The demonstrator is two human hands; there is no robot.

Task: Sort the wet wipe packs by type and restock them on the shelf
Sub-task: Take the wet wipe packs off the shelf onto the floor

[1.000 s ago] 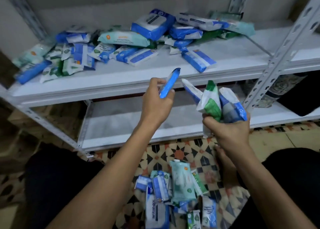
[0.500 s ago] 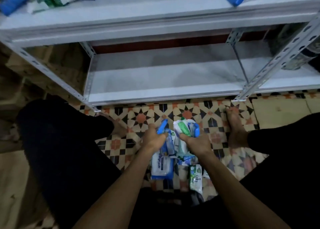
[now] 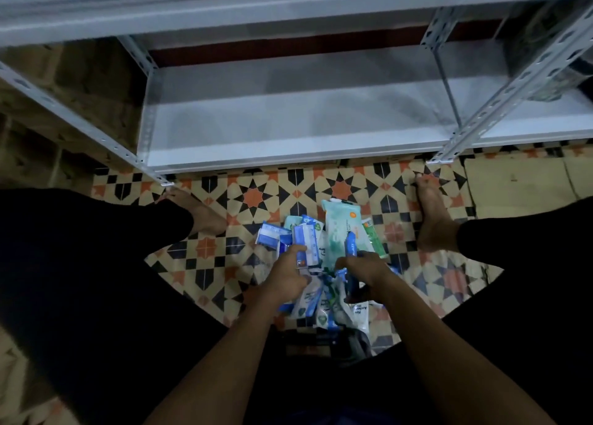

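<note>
A heap of wet wipe packs [image 3: 324,309] lies on the patterned floor between my knees, blue, white and green ones mixed. A large pale green pack [image 3: 340,229] lies at the far side of the heap. My left hand [image 3: 288,275] grips a blue and white pack [image 3: 306,243] over the heap. My right hand [image 3: 365,272] holds a bunch of packs, with a narrow blue pack [image 3: 350,243] sticking up from it. The white lower shelf [image 3: 288,126] stands just beyond the heap.
The upper shelf's front edge [image 3: 256,10] runs across the top of the view. Slotted metal posts [image 3: 500,103] stand at the shelf corners. My bare feet [image 3: 433,219] and dark trouser legs flank the heap. Cardboard [image 3: 516,184] lies at the right on the floor.
My view has dropped from the upper shelf to the floor. Both hands came down with their packs from shelf height to the heap between my knees.
</note>
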